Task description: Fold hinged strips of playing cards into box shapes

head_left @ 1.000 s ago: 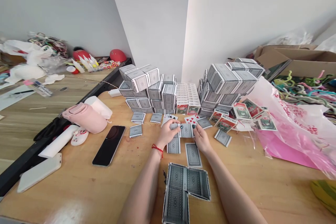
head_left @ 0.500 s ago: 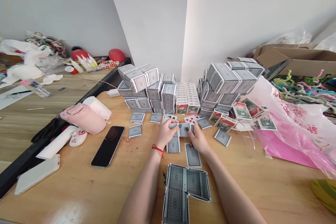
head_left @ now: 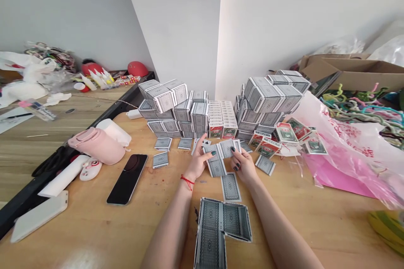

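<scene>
My left hand (head_left: 199, 162) grips the left side of an L-shaped piece of joined playing cards (head_left: 217, 165), thumb on top. My right hand (head_left: 243, 163) pinches the right end of the same piece, thumb on the patterned back. The piece is tilted, raised off the table. Just below it a single playing card (head_left: 231, 186) lies face down. Nearer to me, between my forearms, stands an L-shaped open box made of cards (head_left: 211, 231). A face-up card with clubs (head_left: 205, 143) shows partly behind my left hand.
Stacks of card-built blocks stand at the back left (head_left: 164, 97) and back right (head_left: 268, 96), with card packs (head_left: 227, 113) between them. Folded cards (head_left: 160, 159) lie around. A phone (head_left: 127, 180), a pink bottle (head_left: 97, 145) and pink plastic wrapping (head_left: 344, 151) flank the work area.
Both hands have lifted and tilted the joined cards, which were lower over the table. The lower part of the L has swung right. My right hand has shifted slightly right.
</scene>
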Available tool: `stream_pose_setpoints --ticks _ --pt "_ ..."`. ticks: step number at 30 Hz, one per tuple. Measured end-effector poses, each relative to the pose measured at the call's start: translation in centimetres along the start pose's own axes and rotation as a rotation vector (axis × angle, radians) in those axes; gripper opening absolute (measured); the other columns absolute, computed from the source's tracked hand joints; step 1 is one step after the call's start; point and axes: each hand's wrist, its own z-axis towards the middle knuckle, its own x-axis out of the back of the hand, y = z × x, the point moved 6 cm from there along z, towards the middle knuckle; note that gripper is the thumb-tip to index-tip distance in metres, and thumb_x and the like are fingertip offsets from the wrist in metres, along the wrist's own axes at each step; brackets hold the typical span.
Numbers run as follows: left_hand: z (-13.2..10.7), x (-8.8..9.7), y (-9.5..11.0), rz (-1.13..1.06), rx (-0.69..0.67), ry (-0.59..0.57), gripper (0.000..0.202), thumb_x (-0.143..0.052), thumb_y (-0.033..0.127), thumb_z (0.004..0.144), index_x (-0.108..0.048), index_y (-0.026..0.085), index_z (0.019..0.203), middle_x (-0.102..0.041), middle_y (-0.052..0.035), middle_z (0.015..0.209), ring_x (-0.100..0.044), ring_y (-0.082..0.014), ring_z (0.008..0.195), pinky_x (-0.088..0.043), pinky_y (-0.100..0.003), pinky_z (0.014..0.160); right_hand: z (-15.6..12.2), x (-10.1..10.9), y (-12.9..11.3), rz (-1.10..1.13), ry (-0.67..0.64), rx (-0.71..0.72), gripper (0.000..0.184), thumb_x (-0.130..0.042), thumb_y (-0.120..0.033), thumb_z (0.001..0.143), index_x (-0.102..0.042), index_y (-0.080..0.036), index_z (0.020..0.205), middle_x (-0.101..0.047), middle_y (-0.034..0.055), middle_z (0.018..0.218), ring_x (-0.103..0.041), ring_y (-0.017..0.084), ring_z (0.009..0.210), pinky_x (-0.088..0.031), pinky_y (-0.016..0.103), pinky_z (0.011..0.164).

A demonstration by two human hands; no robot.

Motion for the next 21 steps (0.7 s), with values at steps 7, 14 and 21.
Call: stream_pose_setpoints --ticks 7,14,21 --pt "0.1 -0.7 -0.1 -0.362 0.064 -0.201 0.048 -0.057 0.031 0.075 -0.050 0.018 0.120 -0.063 -0.0105 0.103 -0.056 -0.0232 0.102 -0.039 -0.037 0.089 -0.7 0.0 -2.0 0.324 -0.089 -0.016 0.031 -0.057 -0.052 0.070 -0.048 -0.022 0.070 -0.044 -0.0045 0.051 -0.042 0.009 0.044 -0.038 0.021 0.043" --pt "0.2 0.0 0.2 -0.208 0.048 -0.065 0.058 -0.049 0.047 0.075 -0.042 0.022 0.127 -0.049 -0.0088 0.129 -0.049 -0.0257 0.113 -0.040 -0.039 0.089 -1.0 -0.7 -1.8 -0.109 -0.088 -0.031 0.023 -0.053 -0.043 0.064 -0.044 -0.023 0.073 -0.040 -0.0021 0.056 -0.042 0.014 0.045 -0.038 0.029 0.044" --pt "-0.2 0.6 -0.2 -0.191 0.177 -0.127 0.054 -0.050 0.054 0.071 -0.057 0.019 0.112 -0.063 -0.0101 0.109 -0.055 -0.0290 0.105 -0.044 -0.042 0.085 -1.2 -1.6 -0.3 -0.335 -0.227 -0.102 0.047 -0.065 -0.039 0.059 -0.047 -0.026 0.101 -0.054 -0.0019 0.070 -0.048 0.013 0.053 -0.039 0.023 0.048"
